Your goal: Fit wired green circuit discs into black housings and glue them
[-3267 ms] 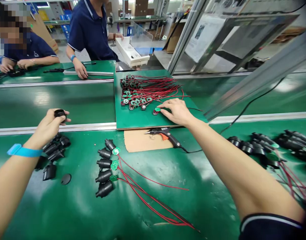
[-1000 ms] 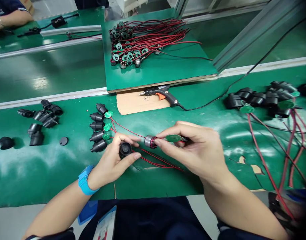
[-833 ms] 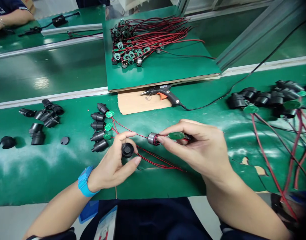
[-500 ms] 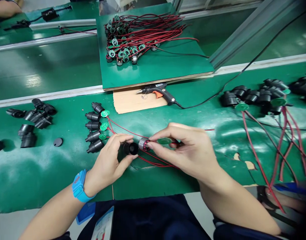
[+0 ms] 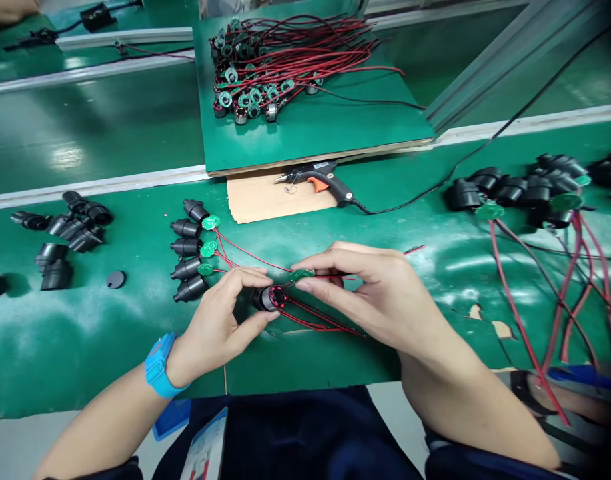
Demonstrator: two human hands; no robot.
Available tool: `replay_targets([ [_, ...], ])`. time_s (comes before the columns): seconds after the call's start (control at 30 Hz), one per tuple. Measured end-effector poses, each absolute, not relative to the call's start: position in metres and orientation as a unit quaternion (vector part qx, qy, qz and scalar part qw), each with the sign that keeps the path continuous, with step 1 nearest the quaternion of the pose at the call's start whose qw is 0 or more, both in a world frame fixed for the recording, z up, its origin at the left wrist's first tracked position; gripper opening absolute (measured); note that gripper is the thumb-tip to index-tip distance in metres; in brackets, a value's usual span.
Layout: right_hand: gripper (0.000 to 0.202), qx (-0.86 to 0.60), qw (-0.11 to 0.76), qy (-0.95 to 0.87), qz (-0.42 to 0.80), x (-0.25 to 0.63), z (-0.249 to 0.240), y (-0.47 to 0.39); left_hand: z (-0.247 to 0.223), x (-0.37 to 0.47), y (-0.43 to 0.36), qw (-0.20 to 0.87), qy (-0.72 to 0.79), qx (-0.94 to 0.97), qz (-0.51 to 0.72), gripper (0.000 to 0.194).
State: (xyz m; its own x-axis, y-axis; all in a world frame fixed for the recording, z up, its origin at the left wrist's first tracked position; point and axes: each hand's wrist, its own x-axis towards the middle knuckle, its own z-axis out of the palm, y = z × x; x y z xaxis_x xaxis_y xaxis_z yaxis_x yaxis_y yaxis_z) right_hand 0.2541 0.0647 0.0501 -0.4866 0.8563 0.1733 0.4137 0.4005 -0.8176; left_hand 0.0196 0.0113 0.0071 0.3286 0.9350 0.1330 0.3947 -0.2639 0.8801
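My left hand (image 5: pixel 228 310) is closed round a black plastic housing (image 5: pixel 256 298). At the housing's mouth sits a small motor (image 5: pixel 275 298), its silver rim and red windings facing right; how far in it goes I cannot tell. My right hand (image 5: pixel 362 290) pinches a green circuit board (image 5: pixel 301 274) just above and right of the motor, with short leads between the two. Red wires trail rightward beneath my hands. Beyond my left hand stands a row of black housings (image 5: pixel 188 247), some with green boards (image 5: pixel 208 249) at their open ends.
A glue gun (image 5: pixel 325 181) lies on cardboard (image 5: pixel 255 205) below a raised green board (image 5: pixel 315 137) piled with wired motors (image 5: pixel 255 93). Black housings lie at left (image 5: pixel 75 223) and more, with red wires, at right (image 5: pixel 515 187). A black disc (image 5: pixel 116 279) rests on the left.
The motor has passed from my right fingers to the mouth of the housing in my left hand. My right fingers now grip the green board instead.
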Motion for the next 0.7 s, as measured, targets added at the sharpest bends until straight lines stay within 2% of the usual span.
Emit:
replay_targets([
  [0.2, 0.02, -0.312, 0.305, -0.808, 0.396, 0.244, 0.038, 0.062, 0.004, 0.022, 0.012, 0.451, 0.462, 0.681, 0.345, 0.032],
  [0.37, 0.023, -0.338, 0.295, -0.8, 0.399, 0.249, 0.045, 0.062, 0.014, 0.019, 0.001, 0.428, 0.468, 0.667, 0.39, 0.035],
  [0.47, 0.035, -0.304, 0.257, -0.785, 0.476, 0.248, 0.043, 0.061, 0.014, 0.015, -0.017, 0.383, 0.479, 0.665, 0.427, 0.038],
  [0.6, 0.045, -0.275, 0.17, -0.776, 0.542, 0.233, 0.024, 0.059, -0.005, 0.009, -0.034, 0.34, 0.479, 0.729, 0.353, 0.028],
  [0.7, 0.047, -0.27, 0.14, -0.727, 0.616, 0.222, 0.011, 0.058, -0.018, 0.008, -0.038, 0.336, 0.505, 0.713, 0.352, 0.027],
])
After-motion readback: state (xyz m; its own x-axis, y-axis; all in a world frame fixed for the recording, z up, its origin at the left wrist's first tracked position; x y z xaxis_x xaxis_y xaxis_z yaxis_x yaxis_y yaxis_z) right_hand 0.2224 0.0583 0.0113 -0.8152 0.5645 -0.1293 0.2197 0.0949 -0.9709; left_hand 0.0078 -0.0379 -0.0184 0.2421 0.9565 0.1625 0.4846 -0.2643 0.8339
